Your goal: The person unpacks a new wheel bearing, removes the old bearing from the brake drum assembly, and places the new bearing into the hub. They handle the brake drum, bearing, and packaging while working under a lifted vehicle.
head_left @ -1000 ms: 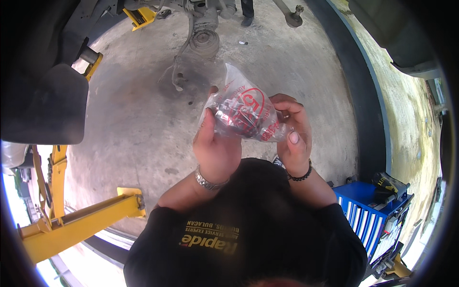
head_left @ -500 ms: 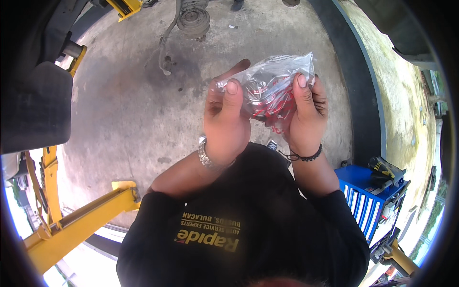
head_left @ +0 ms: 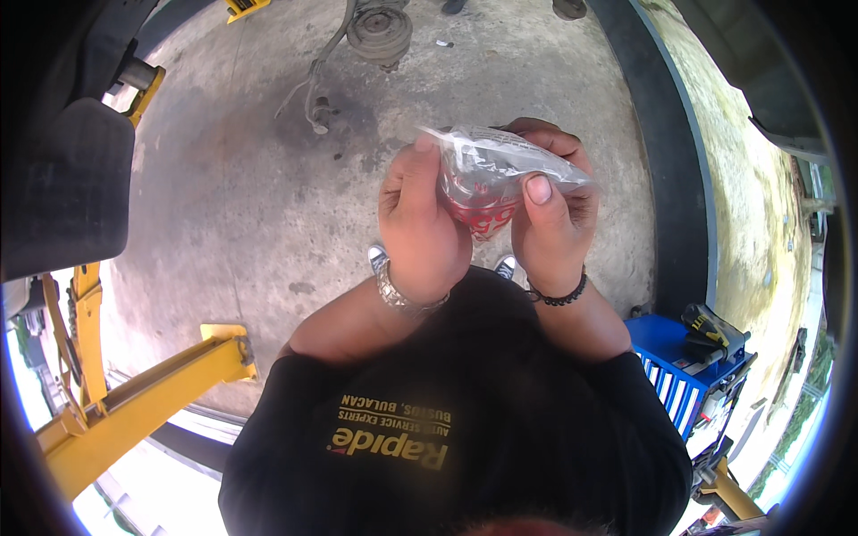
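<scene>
Between my two hands, in front of my chest, is a clear plastic bag [head_left: 487,174] with red and dark print. My left hand [head_left: 418,201] is closed on its left side, the thumb on top near the bag's upper left corner. On the other side my right hand [head_left: 554,201] grips the bag, its thumb pressed on the near face and its fingers curled behind. The bag is creased, and its upper edge tilts down to the right. What lies inside it, if anything, I cannot make out.
A yellow lift arm [head_left: 170,393] reaches in at the lower left. A blue tool cabinet [head_left: 666,357] with a dark object on top stands at the right. Beyond the hands, a rusty round car part [head_left: 379,36] with a hose hangs over the concrete floor [head_left: 223,196].
The bag has been turned, so its upper edge now slopes down to the right. My right hand's fingers have moved up behind it, and my left hand's fingers have curled in.
</scene>
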Demonstrator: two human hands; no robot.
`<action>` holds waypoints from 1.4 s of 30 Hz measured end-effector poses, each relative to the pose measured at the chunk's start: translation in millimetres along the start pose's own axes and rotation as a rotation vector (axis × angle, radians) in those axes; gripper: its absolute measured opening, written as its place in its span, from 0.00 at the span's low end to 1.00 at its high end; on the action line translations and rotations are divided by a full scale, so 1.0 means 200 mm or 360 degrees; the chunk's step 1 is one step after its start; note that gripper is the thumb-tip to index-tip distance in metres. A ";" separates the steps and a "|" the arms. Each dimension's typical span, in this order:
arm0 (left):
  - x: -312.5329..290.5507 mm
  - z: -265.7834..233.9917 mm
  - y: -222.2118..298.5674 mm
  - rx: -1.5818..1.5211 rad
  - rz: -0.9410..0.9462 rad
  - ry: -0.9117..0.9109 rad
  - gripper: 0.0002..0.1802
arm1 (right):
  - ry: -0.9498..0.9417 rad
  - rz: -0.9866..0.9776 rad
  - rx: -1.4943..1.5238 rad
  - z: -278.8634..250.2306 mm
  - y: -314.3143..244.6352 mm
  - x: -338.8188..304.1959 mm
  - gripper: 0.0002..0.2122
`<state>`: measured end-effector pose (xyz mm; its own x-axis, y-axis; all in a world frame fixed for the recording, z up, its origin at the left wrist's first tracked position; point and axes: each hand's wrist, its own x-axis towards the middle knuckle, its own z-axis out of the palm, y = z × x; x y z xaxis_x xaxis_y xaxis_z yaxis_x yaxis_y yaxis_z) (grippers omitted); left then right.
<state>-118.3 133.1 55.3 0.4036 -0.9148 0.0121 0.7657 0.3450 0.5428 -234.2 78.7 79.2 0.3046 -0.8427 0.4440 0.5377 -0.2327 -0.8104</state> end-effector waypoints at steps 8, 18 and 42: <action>0.04 0.06 0.00 -0.0112 0.0273 0.0235 0.07 | 0.0357 0.0366 0.0468 0.09 0.08 0.03 0.08; 0.10 0.06 -0.03 0.0171 0.0373 0.0132 0.16 | 0.0725 0.0509 0.0528 0.06 0.10 0.13 0.07; 0.11 -0.02 -0.04 0.0076 -0.0134 0.0496 0.11 | 0.0223 0.0593 -0.0152 -0.10 0.29 0.20 0.11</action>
<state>-112.7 110.3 47.5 0.4793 -0.8290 -0.2880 0.7816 0.2540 0.5697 -206.6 20.3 41.7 0.3511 -0.9342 0.0625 0.3332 0.0623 -0.9408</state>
